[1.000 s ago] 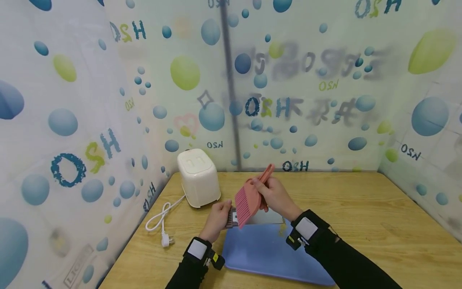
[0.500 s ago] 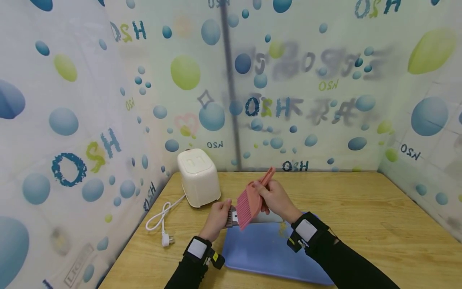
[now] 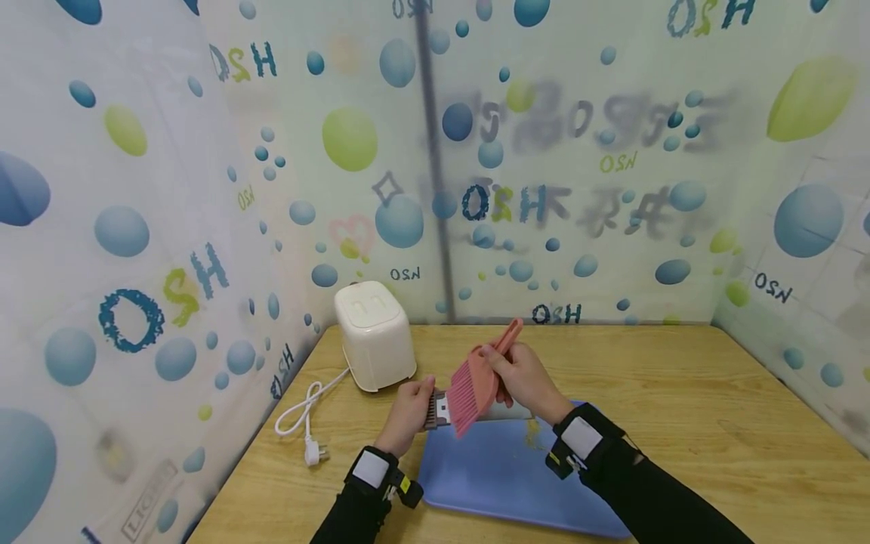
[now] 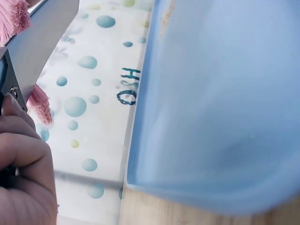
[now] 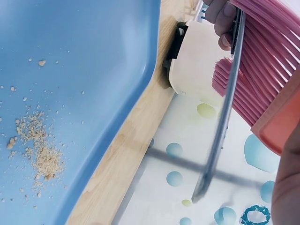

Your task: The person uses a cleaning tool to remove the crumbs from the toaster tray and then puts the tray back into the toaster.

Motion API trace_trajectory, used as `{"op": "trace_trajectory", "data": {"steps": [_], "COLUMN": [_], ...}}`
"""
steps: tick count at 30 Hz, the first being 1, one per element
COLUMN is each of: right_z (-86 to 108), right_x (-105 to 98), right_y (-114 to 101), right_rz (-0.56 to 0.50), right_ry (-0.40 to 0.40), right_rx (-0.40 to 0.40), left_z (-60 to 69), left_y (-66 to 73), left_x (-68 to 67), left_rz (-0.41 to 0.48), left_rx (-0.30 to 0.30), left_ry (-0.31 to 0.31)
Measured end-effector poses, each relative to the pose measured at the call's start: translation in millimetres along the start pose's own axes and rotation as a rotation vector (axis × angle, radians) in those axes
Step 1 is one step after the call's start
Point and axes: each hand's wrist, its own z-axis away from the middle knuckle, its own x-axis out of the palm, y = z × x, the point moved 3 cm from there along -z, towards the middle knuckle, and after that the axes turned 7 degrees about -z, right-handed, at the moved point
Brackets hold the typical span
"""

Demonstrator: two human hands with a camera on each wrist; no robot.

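**Pink brush [image 3: 479,378] and metal plate [image 3: 508,412] held at a slant to each other by the far edge of the blue tray [image 3: 489,487]**

The brush is gripped by the right hand [image 3: 525,378]: the thumb is laid on its shoulder, the fingers are wrapped behind, and the handle is left projecting past the hand. The plate is gripped at its grey end by the left hand [image 3: 408,410], with the fingers curled round; no slack is noted in either grip.

Governing relation: in the head view the plate's long axis is laid sideways, from the left hand toward the right wrist, while the brush's long axis is slanted from the handle at upper right to the bristles [image 5: 262,61] at lower left. The bristles are thus placed between the hands, nearer the plate's gripped end. In both wrist views they are seen on either side of the plate. Contact is judged likely but cannot be confirmed along the whole width.

The right-hand end of the plate is seen just beyond the crumbs [image 5: 47,159] scattered on the tray; its height above the tray cannot be told. In judgement, whether loosened matter is caught depends on the plate being kept over the tray.

A white toaster [image 3: 374,336] is noted behind the left hand.
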Motion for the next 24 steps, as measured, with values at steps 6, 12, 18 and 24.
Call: {"op": "trace_trajectory", "data": {"steps": [6, 12, 18, 24], "right_z": [2.0, 6.0, 7.0, 6.9], "right_x": [-4, -7, -9, -12], "right_y": [2, -1, -1, 2], "right_rz": [-0.001, -0.002, 0.007, 0.013], "right_ry": [0.018, 0.022, 0.024, 0.026], "right_rx": [0.004, 0.027, 0.029, 0.007], "left_z": [1.4, 0.0, -0.7, 0.2], "left_y": [1.1, -1.7, -4.5, -3.3], "left_x": [0.1, -1.4, -1.7, -1.6], "left_rz": [0.003, 0.000, 0.015, 0.003], "left_rx": [0.003, 0.002, 0.002, -0.009], "left_ry": [0.008, -0.014, -0.032, -0.031]}}
